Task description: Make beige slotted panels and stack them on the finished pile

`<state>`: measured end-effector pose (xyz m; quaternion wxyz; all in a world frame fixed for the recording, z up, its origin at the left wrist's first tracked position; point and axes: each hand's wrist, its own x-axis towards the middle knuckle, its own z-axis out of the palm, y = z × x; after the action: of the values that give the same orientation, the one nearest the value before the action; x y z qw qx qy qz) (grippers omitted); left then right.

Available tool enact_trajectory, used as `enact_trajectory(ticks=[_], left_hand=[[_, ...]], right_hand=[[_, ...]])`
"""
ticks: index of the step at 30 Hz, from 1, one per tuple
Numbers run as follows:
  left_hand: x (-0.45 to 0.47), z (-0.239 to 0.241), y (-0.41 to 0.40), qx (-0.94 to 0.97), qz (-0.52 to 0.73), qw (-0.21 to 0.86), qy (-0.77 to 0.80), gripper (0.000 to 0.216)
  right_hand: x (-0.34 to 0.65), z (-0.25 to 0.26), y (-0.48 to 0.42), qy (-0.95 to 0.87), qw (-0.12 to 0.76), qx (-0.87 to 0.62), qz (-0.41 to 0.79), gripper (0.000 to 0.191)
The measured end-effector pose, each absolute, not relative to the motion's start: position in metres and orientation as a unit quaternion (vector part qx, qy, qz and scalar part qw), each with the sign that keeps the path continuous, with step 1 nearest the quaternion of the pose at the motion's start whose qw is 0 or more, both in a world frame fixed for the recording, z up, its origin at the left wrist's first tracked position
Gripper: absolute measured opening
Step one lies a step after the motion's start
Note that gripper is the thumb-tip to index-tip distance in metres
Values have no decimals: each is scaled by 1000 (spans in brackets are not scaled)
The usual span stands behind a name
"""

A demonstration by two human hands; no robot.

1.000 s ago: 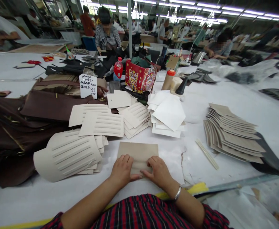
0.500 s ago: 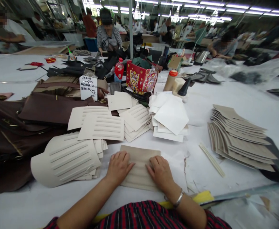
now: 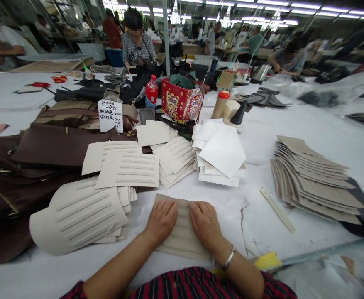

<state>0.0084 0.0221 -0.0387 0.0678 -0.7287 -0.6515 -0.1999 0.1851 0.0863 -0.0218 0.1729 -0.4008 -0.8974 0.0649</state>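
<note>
While beige panel (image 3: 182, 236) lies on table (image 3: 259, 162), left hand (image 3: 161, 221) and right hand (image 3: 205, 223) rest atop, fingers unclenched

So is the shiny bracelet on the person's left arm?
No, the bracelet circles the right arm, behind the right hand on the tan sheet.

Faintly ridged taupe panel (image 3: 182, 236), flat on table (image 3: 259, 155)

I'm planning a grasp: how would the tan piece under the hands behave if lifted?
The tan piece looks thin, so it's probably light. Its gently rippled surface suggests it may flex rather than stay flat.
</note>
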Motion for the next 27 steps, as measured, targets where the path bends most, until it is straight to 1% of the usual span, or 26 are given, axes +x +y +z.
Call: enact_trajectory(ticks=[2,8,11,14,15,19,20,21,24,27], left_hand=[[18,-42,29,-750,-208,52,-625,26],[9,-34,32,-734,-173,-14,-657,27],[-3,-34,22,-724,-172,-7,-668,30],[-9,-41,15,-720,-153,25,-676,35],[-11,-43,15,-719,-144,38,-679,38],[-14,-44,15,-737,-94,64,-666,48],[-13,-42,14,-736,-83,62,-669,49],[-11,-41,13,-732,-76,60,-674,49],[-3,-37,10,-717,-63,65,-691,49],[3,-36,11,-710,-61,88,-696,47]], right_hand=[[173,-25,86,-901,176,-389,73,22],[177,-27,88,-884,160,-431,81,15],[197,-26,89,-886,169,-427,66,15],[217,-36,94,-900,193,-389,30,17],[223,-43,98,-906,201,-372,5,20],[238,-69,107,-911,239,-304,-144,50],[240,-74,105,-906,242,-302,-173,53],[241,-77,100,-900,244,-304,-194,53],[241,-76,75,-893,254,-299,-221,43],[237,-61,46,-908,213,-301,-200,36]])
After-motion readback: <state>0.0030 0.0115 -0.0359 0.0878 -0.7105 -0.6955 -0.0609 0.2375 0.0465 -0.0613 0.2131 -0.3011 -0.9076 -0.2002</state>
